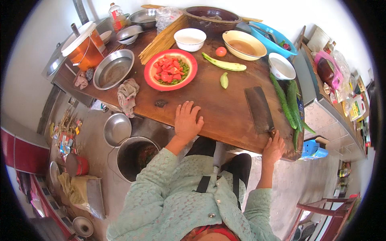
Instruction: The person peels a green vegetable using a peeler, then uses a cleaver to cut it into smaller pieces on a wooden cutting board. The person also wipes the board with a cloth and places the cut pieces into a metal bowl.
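Note:
My left hand (188,120) lies on the front edge of the wooden table (217,108), fingers stretched out and holding nothing. At the right, my right hand (274,148) has its fingers round the short handle of a cleaver (258,110), whose dark, wide blade rests flat on the wood. Several long green cucumbers (292,100) lie just right of the blade. Farther back are a pale green, long cut vegetable (225,64) and a small piece of it (224,80). Beyond my left hand, a red-rimmed plate (149,76) holds chopped tomato (168,70) and cut green pieces.
At the back stand a white bowl (189,39), a cream bowl (244,44), a brown basin (211,16) and a blue basin (277,44). A small tomato (220,51) sits between them. A metal basin (114,69) and a rag (128,96) are left; a pot (134,158) stands below.

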{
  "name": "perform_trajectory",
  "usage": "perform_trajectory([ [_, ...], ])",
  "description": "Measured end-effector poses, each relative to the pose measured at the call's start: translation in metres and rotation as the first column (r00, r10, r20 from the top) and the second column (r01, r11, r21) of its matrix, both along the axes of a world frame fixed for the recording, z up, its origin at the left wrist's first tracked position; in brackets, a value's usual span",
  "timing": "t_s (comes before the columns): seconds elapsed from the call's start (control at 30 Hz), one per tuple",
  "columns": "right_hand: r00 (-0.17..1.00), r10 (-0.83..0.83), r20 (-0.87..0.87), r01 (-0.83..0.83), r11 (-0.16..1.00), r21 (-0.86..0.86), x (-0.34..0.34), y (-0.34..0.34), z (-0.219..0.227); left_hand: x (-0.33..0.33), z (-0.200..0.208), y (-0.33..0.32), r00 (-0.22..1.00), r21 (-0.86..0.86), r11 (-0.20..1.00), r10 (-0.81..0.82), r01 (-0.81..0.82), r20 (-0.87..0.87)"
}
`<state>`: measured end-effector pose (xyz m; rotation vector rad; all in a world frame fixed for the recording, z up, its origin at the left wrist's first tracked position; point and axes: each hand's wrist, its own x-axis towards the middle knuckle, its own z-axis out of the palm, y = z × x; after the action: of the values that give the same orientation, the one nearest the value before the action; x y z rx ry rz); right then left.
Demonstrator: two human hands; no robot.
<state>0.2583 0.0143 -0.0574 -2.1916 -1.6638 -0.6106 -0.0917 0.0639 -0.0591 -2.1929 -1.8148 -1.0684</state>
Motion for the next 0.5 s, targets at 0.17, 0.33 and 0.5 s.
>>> perform_trajectory([
  [0.17,0.999,-0.052,0.012,0.052,0.999,0.0,-0.009,-0.001,0.001,-0.002,0.024,0.023,0.996,-0.157,0.987,-0.028,0.04,0.08],
  [0.33,0.999,-0.043,-0.004,0.043,0.999,0.008,-0.008,-0.003,0.003,0.024,0.049,0.071,0.989,-0.264,0.959,-0.068,0.102,0.133],
  [0.5,0.999,-0.037,0.004,0.037,0.999,0.026,-0.008,-0.002,0.002,0.056,0.052,0.117,0.981,-0.348,0.935,-0.005,0.073,0.194],
])
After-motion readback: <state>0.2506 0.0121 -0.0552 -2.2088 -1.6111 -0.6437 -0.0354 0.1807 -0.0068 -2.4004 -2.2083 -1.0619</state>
